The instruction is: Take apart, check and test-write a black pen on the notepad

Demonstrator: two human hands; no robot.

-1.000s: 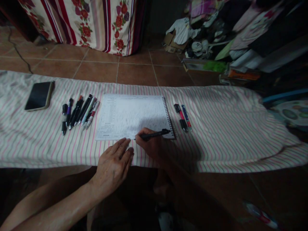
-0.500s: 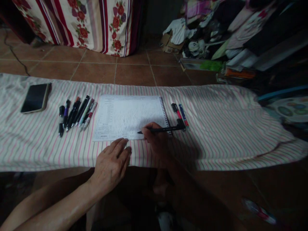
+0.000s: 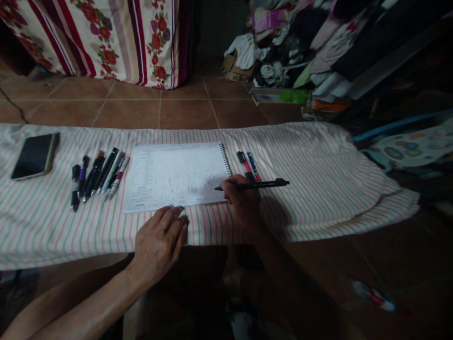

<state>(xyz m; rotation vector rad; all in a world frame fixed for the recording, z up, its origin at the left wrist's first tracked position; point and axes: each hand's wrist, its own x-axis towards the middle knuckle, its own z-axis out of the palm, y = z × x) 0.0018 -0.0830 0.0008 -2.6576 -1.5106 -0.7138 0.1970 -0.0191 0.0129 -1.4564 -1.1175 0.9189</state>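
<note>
My right hand point(image 3: 241, 198) grips a black pen point(image 3: 253, 185), held almost level, its tip at the right edge of a spiral-bound notepad point(image 3: 173, 175) covered in scribbles. My left hand point(image 3: 159, 243) lies flat with fingers stretched out on the striped cloth point(image 3: 318, 179), its fingertips touching the notepad's near edge. A row of several pens point(image 3: 97, 177) lies left of the pad. Two more pens, red and blue point(image 3: 248, 164), lie just right of the spiral binding, behind my right hand.
A dark phone point(image 3: 33, 156) lies at the far left of the cloth. Beyond is tiled floor point(image 3: 184, 111), a flowered drape point(image 3: 106, 38) and a heap of clothes and boxes point(image 3: 283, 52). A paint palette point(image 3: 410, 146) sits at right.
My right hand has slid rightwards along the pad's lower edge with the pen, from the middle to the spiral side. The left hand has stayed put. The camera has turned slightly right.
</note>
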